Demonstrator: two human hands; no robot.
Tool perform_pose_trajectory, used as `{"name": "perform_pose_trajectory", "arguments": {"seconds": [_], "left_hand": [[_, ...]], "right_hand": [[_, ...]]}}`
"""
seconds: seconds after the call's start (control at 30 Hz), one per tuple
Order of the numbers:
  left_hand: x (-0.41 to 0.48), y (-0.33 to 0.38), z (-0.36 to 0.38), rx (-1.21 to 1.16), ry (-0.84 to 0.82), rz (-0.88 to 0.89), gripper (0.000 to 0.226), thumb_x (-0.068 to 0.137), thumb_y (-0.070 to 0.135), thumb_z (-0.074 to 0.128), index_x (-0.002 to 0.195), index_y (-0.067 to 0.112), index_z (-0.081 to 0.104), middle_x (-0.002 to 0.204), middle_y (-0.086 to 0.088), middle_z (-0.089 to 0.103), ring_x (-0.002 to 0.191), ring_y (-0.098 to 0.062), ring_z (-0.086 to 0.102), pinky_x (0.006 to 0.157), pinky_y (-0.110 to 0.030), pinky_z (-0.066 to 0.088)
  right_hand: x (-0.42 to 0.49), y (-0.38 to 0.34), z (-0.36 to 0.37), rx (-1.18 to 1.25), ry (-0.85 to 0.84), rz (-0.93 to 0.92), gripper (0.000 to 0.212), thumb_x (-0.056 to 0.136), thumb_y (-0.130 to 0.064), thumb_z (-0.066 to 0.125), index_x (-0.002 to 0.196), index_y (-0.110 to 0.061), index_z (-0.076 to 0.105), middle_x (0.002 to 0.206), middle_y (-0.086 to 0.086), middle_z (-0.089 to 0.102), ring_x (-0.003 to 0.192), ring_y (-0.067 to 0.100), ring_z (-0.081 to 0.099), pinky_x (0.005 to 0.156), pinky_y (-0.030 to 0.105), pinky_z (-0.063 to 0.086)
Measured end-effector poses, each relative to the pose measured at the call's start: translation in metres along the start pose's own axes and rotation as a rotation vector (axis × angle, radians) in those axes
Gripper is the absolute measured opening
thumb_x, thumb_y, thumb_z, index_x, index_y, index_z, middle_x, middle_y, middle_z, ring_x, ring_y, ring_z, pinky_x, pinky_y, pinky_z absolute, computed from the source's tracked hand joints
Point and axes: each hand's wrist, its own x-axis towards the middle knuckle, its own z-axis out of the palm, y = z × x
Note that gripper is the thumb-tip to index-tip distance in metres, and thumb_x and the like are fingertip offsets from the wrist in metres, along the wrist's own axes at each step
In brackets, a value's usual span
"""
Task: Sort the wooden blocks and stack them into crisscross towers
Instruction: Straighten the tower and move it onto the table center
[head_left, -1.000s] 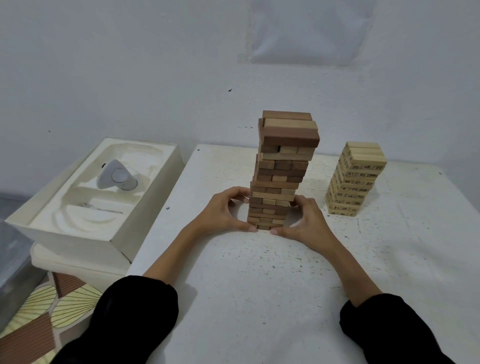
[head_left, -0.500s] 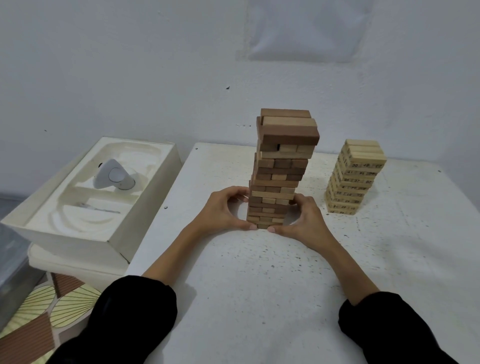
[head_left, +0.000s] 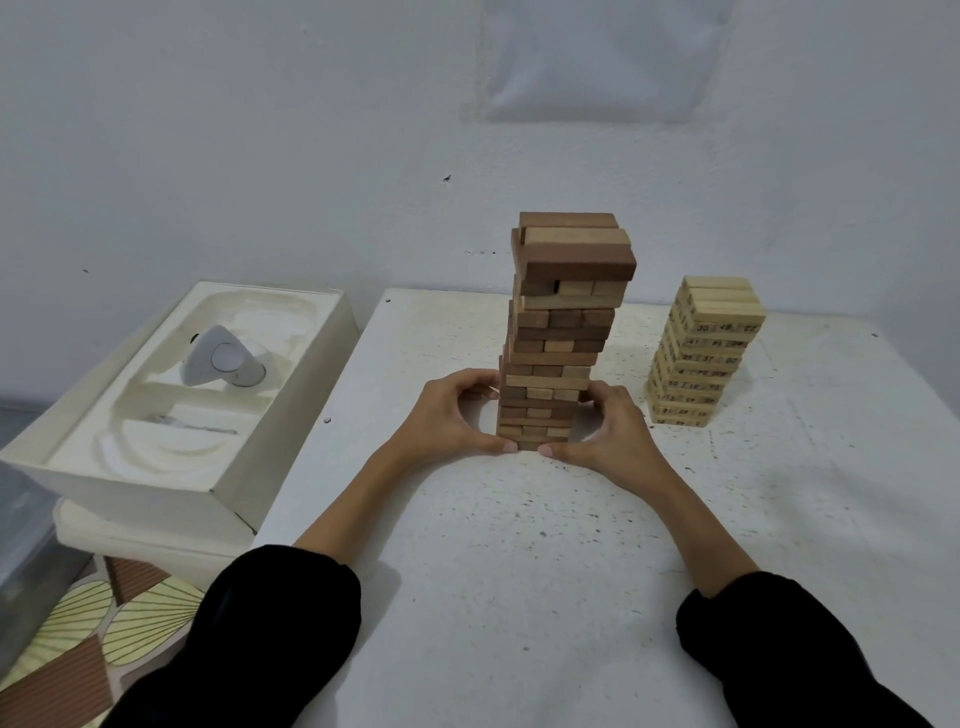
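A tall crisscross tower of brown and tan blocks (head_left: 561, 332) stands in the middle of the white table (head_left: 493, 571); its upper layers are shifted slightly out of line. My left hand (head_left: 452, 415) and my right hand (head_left: 608, 431) cup its base from both sides, thumbs touching the bottom front layer and fingers curled round the lower sides. A shorter tower of pale numbered blocks (head_left: 706, 353) stands to the right, apart from my hands.
An open cream box (head_left: 291, 415) holding a white rounded device (head_left: 223, 358) sits on stacked boxes left of the table. A white wall rises just behind the table's far edge. Patterned floor shows at the lower left.
Both hands stay at the base of the brown tower; the thumbs have drawn slightly closer together along the bottom layer. The towers have not moved.
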Motion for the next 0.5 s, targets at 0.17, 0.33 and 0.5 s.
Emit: {"name": "perform_pose_trajectory", "arguments": {"seconds": [0.17, 0.33, 0.5], "left_hand": [[0.005, 0.001, 0.001, 0.002, 0.008, -0.001, 0.077, 0.047, 0.035, 0.088, 0.116, 0.016, 0.062, 0.108, 0.002, 0.068, 0.102, -0.010, 0.062, 0.089, -0.022, 0.050], [0.015, 0.002, 0.003, -0.005, 0.015, -0.014, 0.072, 0.049, 0.021, 0.091, 0.114, 0.019, 0.061, 0.108, 0.001, 0.068, 0.100, -0.009, 0.062, 0.088, -0.018, 0.049], [0.026, -0.001, 0.002, 0.040, 0.003, -0.015, 0.071, 0.054, 0.017, 0.092, 0.117, 0.021, 0.059, 0.111, 0.001, 0.066, 0.102, -0.008, 0.061, 0.085, -0.012, 0.047]], "right_hand": [[0.006, 0.000, -0.002, -0.014, 0.002, -0.003, 0.065, 0.057, -0.032, 0.088, 0.113, -0.029, 0.055, 0.105, -0.011, 0.053, 0.107, 0.016, 0.048, 0.088, 0.035, 0.045], [0.013, 0.001, -0.005, -0.020, 0.005, -0.006, 0.066, 0.059, -0.029, 0.087, 0.117, -0.025, 0.056, 0.108, -0.006, 0.054, 0.109, 0.018, 0.048, 0.088, 0.034, 0.044], [0.019, 0.004, -0.004, -0.029, 0.022, 0.015, 0.068, 0.060, -0.029, 0.086, 0.121, -0.023, 0.056, 0.111, -0.003, 0.057, 0.112, 0.022, 0.048, 0.092, 0.043, 0.046]]}}
